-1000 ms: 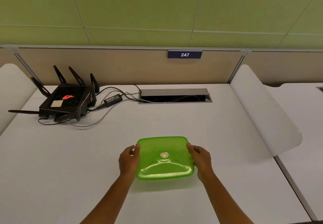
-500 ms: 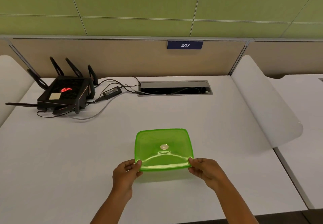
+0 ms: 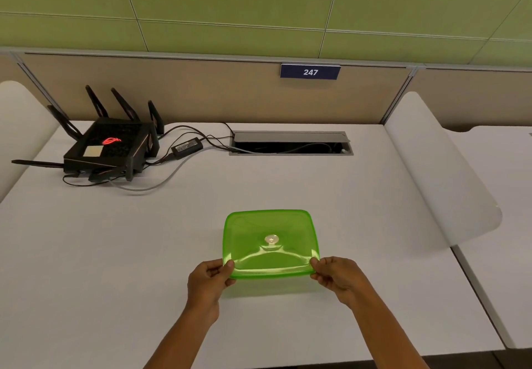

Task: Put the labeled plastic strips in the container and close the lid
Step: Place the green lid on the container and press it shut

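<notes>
**Green plastic container, lid on, held at its near corners**

Item: translucent green container [image 3: 270, 285] with green lid [image 3: 270, 242] lying over it, set on the white tabletop [image 3: 115, 253], near centre. Small pale knob at the lid's middle.

Hands: left hand [image 3: 208, 280] pinches the lid's near left corner, thumb on top, fingers curled beneath the rim. Right hand [image 3: 338, 278] does the same at the near right corner. Both are closed on the lid edge and hold nothing else.

Strips: none visible on the tabletop; whether they lie inside cannot be told through the green plastic.

Risks, as judged: pressing only the near corners may leave the far edge unseated, so the lid springs up. Uneven thumb pressure may slide the light container on the smooth surface.

Room: open tabletop lies left, right and far of the container. The near edge runs close behind the wrists. The router [image 3: 112, 149] with its cables [image 3: 161, 180] sits far left, the cable hatch [image 3: 290, 144] far centre, both well apart. A curved white divider [image 3: 443, 184] bounds the right side.
</notes>
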`<state>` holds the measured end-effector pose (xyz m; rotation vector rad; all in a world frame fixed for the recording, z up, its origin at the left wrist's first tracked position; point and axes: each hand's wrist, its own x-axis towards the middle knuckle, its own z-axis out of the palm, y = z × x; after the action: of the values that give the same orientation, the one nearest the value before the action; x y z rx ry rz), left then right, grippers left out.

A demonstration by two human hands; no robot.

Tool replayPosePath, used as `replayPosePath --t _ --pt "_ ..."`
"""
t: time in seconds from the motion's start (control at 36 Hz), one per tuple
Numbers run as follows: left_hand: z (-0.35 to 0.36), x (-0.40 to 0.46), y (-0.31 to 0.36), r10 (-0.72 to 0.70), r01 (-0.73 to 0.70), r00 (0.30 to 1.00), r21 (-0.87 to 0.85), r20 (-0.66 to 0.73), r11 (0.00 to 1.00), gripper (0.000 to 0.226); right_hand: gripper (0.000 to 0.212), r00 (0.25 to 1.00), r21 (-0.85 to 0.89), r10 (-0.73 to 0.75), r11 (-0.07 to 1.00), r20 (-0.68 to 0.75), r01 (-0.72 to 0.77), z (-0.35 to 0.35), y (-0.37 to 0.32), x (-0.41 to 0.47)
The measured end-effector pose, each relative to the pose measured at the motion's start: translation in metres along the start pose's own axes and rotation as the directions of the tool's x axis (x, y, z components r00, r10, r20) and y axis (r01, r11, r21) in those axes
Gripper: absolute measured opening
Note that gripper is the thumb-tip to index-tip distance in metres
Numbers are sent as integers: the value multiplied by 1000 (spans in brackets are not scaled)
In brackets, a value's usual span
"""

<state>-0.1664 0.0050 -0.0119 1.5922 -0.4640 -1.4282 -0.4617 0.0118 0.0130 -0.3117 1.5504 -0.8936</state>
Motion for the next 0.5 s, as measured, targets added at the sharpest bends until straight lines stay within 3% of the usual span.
replayPosePath --t 0.17,0.5 --pt "-3 -3 0 102 -108 992 78 79 991 30 23 991 -31 -130 991 -12 130 -2 0 -1" --pt "24 40 44 266 -282 959 202 102 938 27 22 978 -33 -208 978 -24 207 21 -33 32"
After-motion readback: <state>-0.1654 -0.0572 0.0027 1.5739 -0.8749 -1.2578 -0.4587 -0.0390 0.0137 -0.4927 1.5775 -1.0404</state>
